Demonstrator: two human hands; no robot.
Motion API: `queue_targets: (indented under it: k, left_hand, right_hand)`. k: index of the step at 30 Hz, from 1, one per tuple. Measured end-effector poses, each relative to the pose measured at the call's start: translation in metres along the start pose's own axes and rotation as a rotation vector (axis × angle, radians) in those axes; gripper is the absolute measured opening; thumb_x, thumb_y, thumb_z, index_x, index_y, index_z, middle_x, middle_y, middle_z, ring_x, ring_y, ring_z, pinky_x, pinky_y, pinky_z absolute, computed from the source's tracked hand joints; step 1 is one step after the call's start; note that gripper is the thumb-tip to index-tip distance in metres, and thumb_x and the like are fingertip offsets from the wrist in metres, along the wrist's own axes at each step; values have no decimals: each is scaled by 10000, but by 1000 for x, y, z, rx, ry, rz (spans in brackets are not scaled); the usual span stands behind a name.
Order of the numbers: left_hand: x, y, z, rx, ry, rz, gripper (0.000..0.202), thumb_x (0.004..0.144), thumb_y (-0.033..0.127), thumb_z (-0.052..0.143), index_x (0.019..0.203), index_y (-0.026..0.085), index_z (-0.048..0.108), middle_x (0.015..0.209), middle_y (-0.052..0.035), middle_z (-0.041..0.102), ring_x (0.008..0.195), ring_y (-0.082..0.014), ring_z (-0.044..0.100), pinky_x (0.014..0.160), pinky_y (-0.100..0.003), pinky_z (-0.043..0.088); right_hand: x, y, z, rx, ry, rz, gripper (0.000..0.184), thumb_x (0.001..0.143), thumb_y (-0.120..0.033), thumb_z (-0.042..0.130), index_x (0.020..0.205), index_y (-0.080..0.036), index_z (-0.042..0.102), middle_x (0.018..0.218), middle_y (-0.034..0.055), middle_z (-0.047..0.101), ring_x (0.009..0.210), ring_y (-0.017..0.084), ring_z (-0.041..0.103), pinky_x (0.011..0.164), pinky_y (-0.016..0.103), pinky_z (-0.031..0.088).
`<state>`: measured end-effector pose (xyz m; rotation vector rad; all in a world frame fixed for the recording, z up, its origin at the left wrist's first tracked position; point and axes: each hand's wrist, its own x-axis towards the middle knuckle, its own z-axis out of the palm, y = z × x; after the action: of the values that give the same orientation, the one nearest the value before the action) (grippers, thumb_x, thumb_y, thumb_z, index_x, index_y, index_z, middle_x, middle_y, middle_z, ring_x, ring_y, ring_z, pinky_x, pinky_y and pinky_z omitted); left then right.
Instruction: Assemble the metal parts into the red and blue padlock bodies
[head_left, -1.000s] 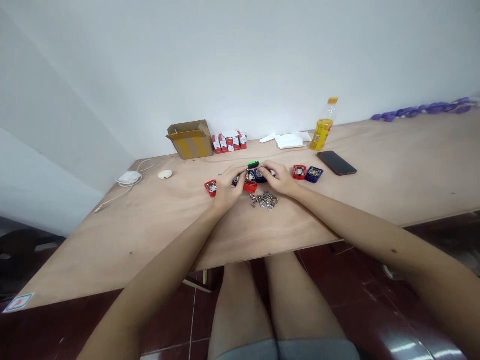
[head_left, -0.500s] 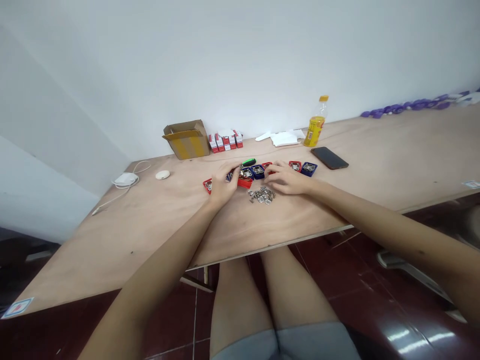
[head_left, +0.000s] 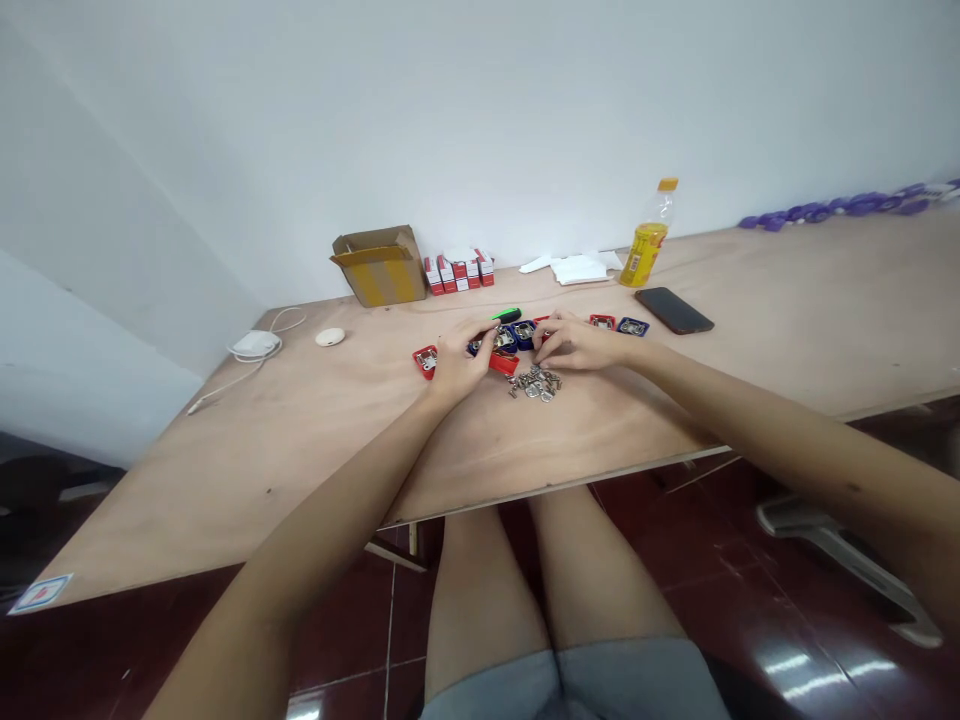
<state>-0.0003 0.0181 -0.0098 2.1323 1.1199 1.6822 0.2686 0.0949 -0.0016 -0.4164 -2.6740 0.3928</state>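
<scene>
In the head view, the pile of metal parts (head_left: 537, 386) lies just on the wearer's side of the right hand's (head_left: 574, 343) bent fingertips, nearer them than the left hand (head_left: 459, 366), without clear long axis. The left fingers curl beside a red case (head_left: 504, 364). Whether either hand pinches anything, I cannot tell.

Right hand (head_left: 577, 342) — farther from left hand (head_left: 461, 362) than before — now nearer the loose metal parts (head_left: 538, 383)
</scene>
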Motion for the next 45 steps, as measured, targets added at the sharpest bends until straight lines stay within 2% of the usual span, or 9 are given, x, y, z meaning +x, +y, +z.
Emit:
queue_targets:
  k: [5,8,11,19,23,27,33,38,45]
  left_hand:
    - [-3,-2,3,-24,15,-62,242,976,391,707,1110,239,837,1172,-87,834,1102,-265,786,996,-429,636]
    - [-5,-2,5,-84,20,-120,253,957,401,731,1098,221,841,1154,-91,837,1055,-259,800,980,-428,657]
    - [-6,-2,9,-192,30,-199,300,922,441,774,1081,196,843,1150,-106,838,1049,-267,809,997,-440,668]
    - [-3,-1,10,-318,96,-298,341,843,461,860,1013,166,847,1083,-118,851,1027,-281,822,1028,-482,668]
    - [-3,-3,12,-339,115,-310,349,825,478,878,978,166,838,1048,-115,853,992,-273,825,1021,-473,671]
    - [-4,-6,13,-348,123,-316,350,827,477,883,977,166,827,1035,-120,849,981,-261,821,1009,-461,672]
    - [-3,-10,10,-374,143,-328,320,817,437,903,967,171,807,1066,-123,835,976,-251,818,952,-429,683]
    - [-4,-9,8,-373,125,-341,321,815,421,905,983,169,798,1074,-125,831,962,-248,817,902,-406,687]
    - [-5,-9,7,-378,76,-361,384,829,366,905,1124,166,763,1000,-112,810,941,-246,807,910,-412,679]
  right_hand:
    - [7,-5,1,51,-21,-1,127,905,-340,733,856,-275,830,1042,48,768,1000,258,647,1062,504,415]
    - [13,-15,-3,144,28,57,70,849,-268,738,837,-251,804,984,41,796,935,244,689,992,474,508]
    - [26,-25,-4,287,220,185,106,869,-264,717,899,-230,813,946,43,819,867,227,721,856,420,583]
    - [56,-29,26,364,602,208,115,919,-223,724,998,-199,804,1018,81,800,964,243,743,911,440,616]
    - [52,-24,32,273,560,126,134,968,-234,706,1052,-230,811,1067,93,764,996,260,722,907,465,603]
    - [52,-24,29,232,568,136,99,983,-252,701,1012,-231,793,1009,81,745,949,254,690,881,459,586]
    - [56,-35,37,468,674,185,125,933,-300,764,1027,-221,790,1035,74,762,940,237,713,862,421,605]
    - [55,-46,40,458,599,176,123,926,-265,750,1019,-232,825,1080,74,796,994,250,739,902,439,605]
    - [54,-40,37,418,542,82,143,930,-195,744,999,-263,849,1039,61,805,996,250,738,925,439,591]
